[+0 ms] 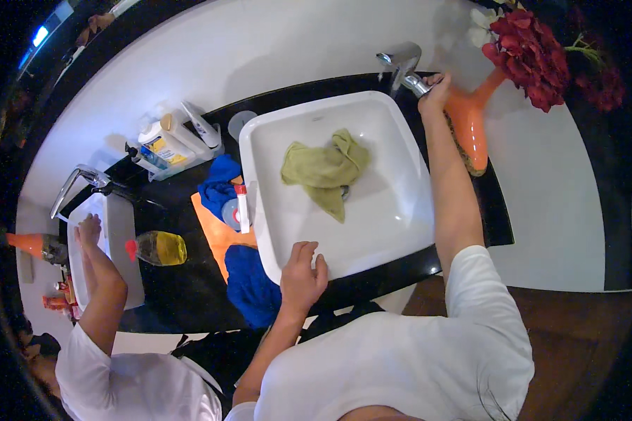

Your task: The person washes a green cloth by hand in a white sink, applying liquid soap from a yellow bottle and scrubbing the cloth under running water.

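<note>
Chrome faucet lever (416,85) in right hand (437,94)

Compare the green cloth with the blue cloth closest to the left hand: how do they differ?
Colour: the green cloth is olive, the blue cloth deep blue. Place: the green cloth lies inside the white sink, while the blue cloth lies outside it, on the black counter. Both are crumpled.

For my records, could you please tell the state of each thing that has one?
Right hand, closed on the tap lever
Left hand, open, fingers bent, near the basin's rim
Tap, water flow unclear
Green cloth, crumpled inside the basin
Drain, partly covered by it
Blue cloths, crumpled
Yellow liquid bottle, red cap on, partly filled
Red flowers, in the orange vase
</note>
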Demonstrator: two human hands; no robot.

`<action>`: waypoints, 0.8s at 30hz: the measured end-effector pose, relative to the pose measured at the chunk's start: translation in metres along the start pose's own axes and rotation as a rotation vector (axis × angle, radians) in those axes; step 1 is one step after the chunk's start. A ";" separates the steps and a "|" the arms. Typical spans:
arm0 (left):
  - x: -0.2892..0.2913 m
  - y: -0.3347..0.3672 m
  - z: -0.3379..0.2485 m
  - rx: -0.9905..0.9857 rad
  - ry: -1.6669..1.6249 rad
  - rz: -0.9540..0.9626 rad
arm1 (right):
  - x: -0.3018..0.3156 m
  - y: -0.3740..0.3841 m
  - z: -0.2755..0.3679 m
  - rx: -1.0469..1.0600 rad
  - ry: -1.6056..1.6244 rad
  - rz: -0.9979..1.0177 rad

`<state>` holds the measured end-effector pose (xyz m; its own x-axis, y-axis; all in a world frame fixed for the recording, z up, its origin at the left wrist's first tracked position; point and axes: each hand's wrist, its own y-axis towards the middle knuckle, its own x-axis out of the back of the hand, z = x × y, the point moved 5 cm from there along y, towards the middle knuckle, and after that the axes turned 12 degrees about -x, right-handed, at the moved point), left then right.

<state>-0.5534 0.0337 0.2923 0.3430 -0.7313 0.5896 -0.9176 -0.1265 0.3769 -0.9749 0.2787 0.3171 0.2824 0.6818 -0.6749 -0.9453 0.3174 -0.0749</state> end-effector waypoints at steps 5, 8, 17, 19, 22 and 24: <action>-0.002 -0.001 -0.004 -0.051 0.053 0.011 | 0.004 0.002 0.003 0.004 0.092 0.157; -0.003 0.001 -0.004 0.008 0.029 0.006 | 0.007 0.007 0.005 -0.020 0.056 0.214; -0.001 0.000 -0.005 -0.069 0.093 -0.053 | 0.020 -0.006 0.019 -0.173 -0.298 0.244; -0.002 0.000 -0.005 -0.030 0.075 -0.025 | 0.019 -0.011 0.020 -0.149 -0.407 0.246; 0.002 0.001 -0.006 -0.009 0.070 -0.015 | 0.019 -0.020 0.020 -0.066 -0.525 0.169; 0.001 0.004 -0.011 -0.030 0.061 -0.018 | 0.025 -0.002 0.030 -0.054 -0.572 0.191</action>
<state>-0.5543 0.0398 0.3016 0.3718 -0.6866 0.6248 -0.9049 -0.1181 0.4088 -0.9610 0.3148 0.3221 0.1357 0.9744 -0.1790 -0.9906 0.1308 -0.0389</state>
